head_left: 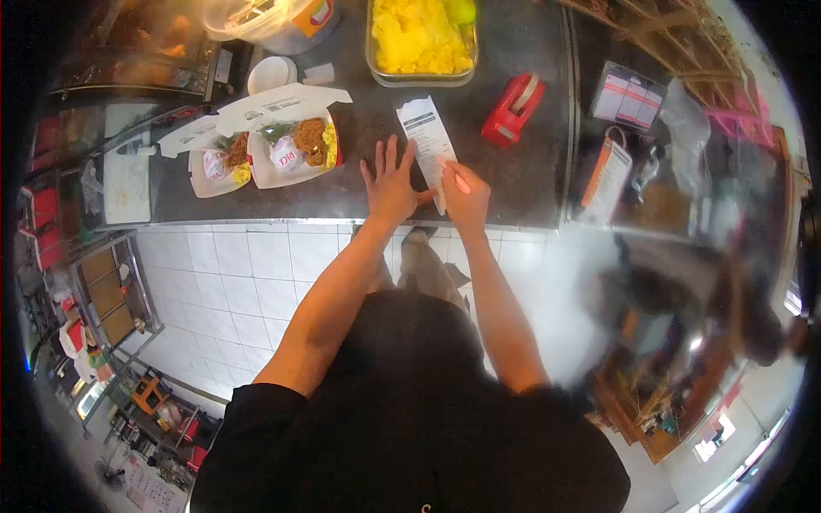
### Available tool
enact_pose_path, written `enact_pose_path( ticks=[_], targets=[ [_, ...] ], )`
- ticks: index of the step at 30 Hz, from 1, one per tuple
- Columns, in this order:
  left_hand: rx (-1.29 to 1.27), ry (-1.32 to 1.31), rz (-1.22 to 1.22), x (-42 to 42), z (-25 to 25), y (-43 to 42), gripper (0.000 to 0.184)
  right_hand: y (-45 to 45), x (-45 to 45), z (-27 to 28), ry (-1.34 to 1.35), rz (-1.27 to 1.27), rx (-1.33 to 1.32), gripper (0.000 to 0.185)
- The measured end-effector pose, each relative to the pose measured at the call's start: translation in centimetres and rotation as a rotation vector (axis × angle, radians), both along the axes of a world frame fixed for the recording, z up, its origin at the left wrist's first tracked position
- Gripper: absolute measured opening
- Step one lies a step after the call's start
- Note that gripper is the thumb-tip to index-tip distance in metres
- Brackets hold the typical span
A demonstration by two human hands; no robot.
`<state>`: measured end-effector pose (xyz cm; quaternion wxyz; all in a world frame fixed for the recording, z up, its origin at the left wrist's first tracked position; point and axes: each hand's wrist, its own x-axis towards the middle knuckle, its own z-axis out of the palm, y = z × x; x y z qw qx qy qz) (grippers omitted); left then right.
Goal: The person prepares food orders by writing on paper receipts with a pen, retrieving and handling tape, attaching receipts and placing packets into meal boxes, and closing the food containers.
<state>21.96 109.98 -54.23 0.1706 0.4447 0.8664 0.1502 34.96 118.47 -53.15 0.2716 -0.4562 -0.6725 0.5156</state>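
Observation:
A printed paper receipt (425, 135) lies on the dark counter in front of me. My right hand (466, 195) is closed around a pink pen (463, 184), its tip over the lower part of the receipt. My left hand (392, 184) lies flat with fingers spread, just left of the receipt, its thumb reaching toward the paper's lower edge. To the left stand two open takeaway boxes, a nearer-to-hand box (286, 175) and a second box (208, 184). Each holds fried chicken, a wrapped packet and something yellow.
A red tape dispenser (513, 111) stands right of the receipt. Behind are a metal tray (419, 81) of yellow food and a plastic tub (282, 26). White round lids (271, 75) sit at back left. A tagged card (605, 175) lies at right.

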Motion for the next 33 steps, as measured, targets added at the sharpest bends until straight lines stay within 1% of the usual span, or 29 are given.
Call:
enact_pose_path(
  ticks=[1,3,4,6,7,9,10,12,13,15,16,18,19,21,22,24,25,26,27,28,29,30,31,33],
  targets=[
    [-0.001,0.018,-0.011,0.0,-0.2,-0.1,0.105,-0.1,-0.1,0.0,0.002,0.001,-0.003,0.026],
    [-0.007,0.005,-0.017,-0.2,-0.1,-0.2,0.105,-0.1,-0.1,-0.1,0.007,0.148,0.124,0.022],
    [-0.011,-0.011,-0.019,-0.2,0.1,-0.1,0.106,-0.1,0.1,-0.2,0.006,0.149,0.125,0.022],
    [-0.02,-0.003,-0.025,-0.3,0.3,0.1,0.106,0.0,0.2,-0.3,0.035,-0.048,-0.111,0.023],
    [-0.036,0.005,-0.037,-0.2,0.2,-0.1,0.106,-0.3,0.3,-0.3,0.035,-0.047,-0.116,0.023],
    [-0.022,0.014,-0.035,-0.2,0.1,-0.1,0.108,-0.7,0.5,-0.3,0.027,0.171,0.135,0.022],
    [-0.004,0.021,-0.031,-0.1,0.1,-0.1,0.109,-0.8,0.6,-0.2,0.026,0.168,0.134,0.022],
    [-0.032,0.007,-0.036,-0.1,0.2,-0.1,0.11,-0.7,0.7,-0.4,0.078,-0.056,-0.2,0.02],
    [-0.063,-0.005,-0.04,-0.2,0.4,0.0,0.112,-0.6,0.7,-0.7,0.081,-0.053,-0.198,0.02],
    [-0.07,0.001,-0.036,-0.2,0.5,0.0,0.112,-0.6,1.0,-0.9,0.009,0.225,0.348,0.021],
    [-0.071,0.004,-0.033,-0.1,0.5,0.1,0.113,-0.6,1.5,-0.7,0.009,0.22,0.349,0.021],
    [-0.062,-0.007,-0.033,-0.2,0.6,0.2,0.113,0.1,2.0,-0.4,-0.159,0.104,0.454,0.031],
    [-0.066,-0.023,-0.034,-0.1,0.5,0.0,0.113,0.5,2.4,-0.7,-0.155,0.102,0.458,0.031],
    [-0.062,-0.021,-0.038,0.2,0.3,-0.1,0.114,1.0,3.0,-1.8,-0.443,0.248,0.582,0.048],
    [-0.057,-0.019,-0.037,-0.1,0.3,-0.1,0.114,1.0,3.0,-1.5,-0.426,0.244,0.586,0.048],
    [-0.057,-0.009,-0.033,-0.2,0.1,0.0,0.115,0.6,3.2,-0.9,-0.701,0.326,0.656,0.055],
    [-0.062,-0.023,-0.037,-0.1,0.9,0.0,0.116,0.6,3.4,-0.8,-0.683,0.325,0.666,0.055],
    [-0.11,-0.043,-0.047,-0.2,1.7,0.0,0.113,0.7,3.5,-0.7,-0.672,0.312,0.667,0.054],
    [-0.101,-0.027,-0.043,-0.2,1.5,-0.3,0.113,0.7,3.5,-0.6,-0.663,0.298,0.668,0.053],
    [0.004,-0.096,-0.064,-0.3,0.4,-0.8,0.11,0.5,3.1,-0.6,-0.667,0.237,0.665,0.051],
    [0.108,-0.162,-0.088,-0.7,0.2,-1.3,0.108,0.5,2.6,-0.5,-0.648,0.231,0.677,0.051],
    [0.192,-0.149,-0.11,-0.8,1.2,-2.0,0.096,0.4,2.3,-0.4,-0.646,0.221,0.643,0.051],
    [0.196,-0.137,-0.11,-0.9,2.3,-3.4,0.096,0.2,1.9,0.2,-0.647,0.213,0.607,0.051],
    [0.359,-0.389,-0.063,-1.6,4.2,-6.7,0.069,-0.2,1.5,1.0,-0.627,0.192,0.642,0.048]
  ],
)
